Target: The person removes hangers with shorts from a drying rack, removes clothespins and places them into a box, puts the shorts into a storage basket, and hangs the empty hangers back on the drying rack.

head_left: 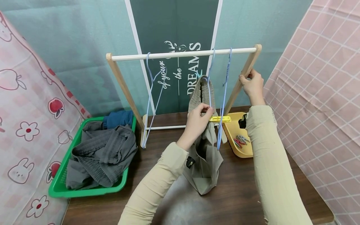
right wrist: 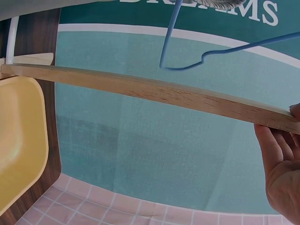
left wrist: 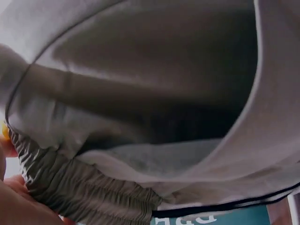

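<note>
Your left hand point(head_left: 197, 123), thumb and fingers drawn together, pinches the grey-brown garment point(head_left: 212, 147) hanging at 4 o'clock, its long axis running 12 to 6, elastic waistband point(head_left: 195, 98) uppermost. Beyond, at 2 o'clock, your right hand point(head_left: 253, 84) grips the wooden upright point(head_left: 234, 93) between thumb and fingers.

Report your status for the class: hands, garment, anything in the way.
Left hand holding gray-brown garment; right hand gripping wooden rack post. Garment hanging below white bar. Possibly in the way: blue hanger close to yellow clip.
</note>
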The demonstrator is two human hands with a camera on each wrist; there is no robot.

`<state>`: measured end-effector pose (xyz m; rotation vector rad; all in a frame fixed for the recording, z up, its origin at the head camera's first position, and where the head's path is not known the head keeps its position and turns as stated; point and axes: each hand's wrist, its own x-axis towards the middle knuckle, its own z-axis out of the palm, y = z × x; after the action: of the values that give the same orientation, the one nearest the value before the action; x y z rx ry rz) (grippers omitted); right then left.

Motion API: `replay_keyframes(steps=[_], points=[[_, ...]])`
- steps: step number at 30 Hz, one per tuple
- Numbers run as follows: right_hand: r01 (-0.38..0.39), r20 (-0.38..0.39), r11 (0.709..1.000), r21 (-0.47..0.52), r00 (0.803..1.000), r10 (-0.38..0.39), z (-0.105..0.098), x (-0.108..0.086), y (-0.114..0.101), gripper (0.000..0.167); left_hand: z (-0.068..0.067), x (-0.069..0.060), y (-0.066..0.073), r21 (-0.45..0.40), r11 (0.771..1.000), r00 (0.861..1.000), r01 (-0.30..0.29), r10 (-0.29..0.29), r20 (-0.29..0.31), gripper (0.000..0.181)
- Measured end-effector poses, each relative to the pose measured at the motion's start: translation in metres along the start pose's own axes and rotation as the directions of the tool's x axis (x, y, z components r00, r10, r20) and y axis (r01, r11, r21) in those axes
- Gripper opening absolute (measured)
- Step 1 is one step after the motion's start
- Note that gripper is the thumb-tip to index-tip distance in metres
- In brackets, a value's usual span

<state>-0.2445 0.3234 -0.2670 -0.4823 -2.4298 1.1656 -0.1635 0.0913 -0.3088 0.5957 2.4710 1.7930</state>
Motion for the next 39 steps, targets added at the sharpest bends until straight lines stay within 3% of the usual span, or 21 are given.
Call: replay_keyframes(steps=[4, 20, 29, 39], points=[[-0.007, 0.008, 1.0, 0.004, 1.0, 0.007, 0.0, 0.0, 0.0, 0.041, -0.002, 0.0, 0.0, 0.023, 1.0, 1.0, 0.011, -0.011, 0.008, 0.024], [-0.022, 0.023, 1.0, -0.003, 0.999, 0.022, -0.001, -0.002, 0.0, 0.043, -0.015, 0.0, -0.006, 0.165, 0.986, 0.994, -0.026, 0.044, -0.102, 0.024], [-0.016, 0.016, 1.0, -0.004, 1.0, 0.016, -0.001, -0.003, -0.001, 0.042, -0.026, 0.001, -0.009, 0.172, 0.985, 0.987, -0.03, 0.057, -0.152, 0.021], [-0.022, 0.016, 1.0, -0.004, 1.0, 0.022, -0.002, -0.004, -0.002, 0.043, -0.041, 0.001, -0.016, 0.183, 0.983, 0.984, 0.0, 0.033, -0.173, 0.019]])
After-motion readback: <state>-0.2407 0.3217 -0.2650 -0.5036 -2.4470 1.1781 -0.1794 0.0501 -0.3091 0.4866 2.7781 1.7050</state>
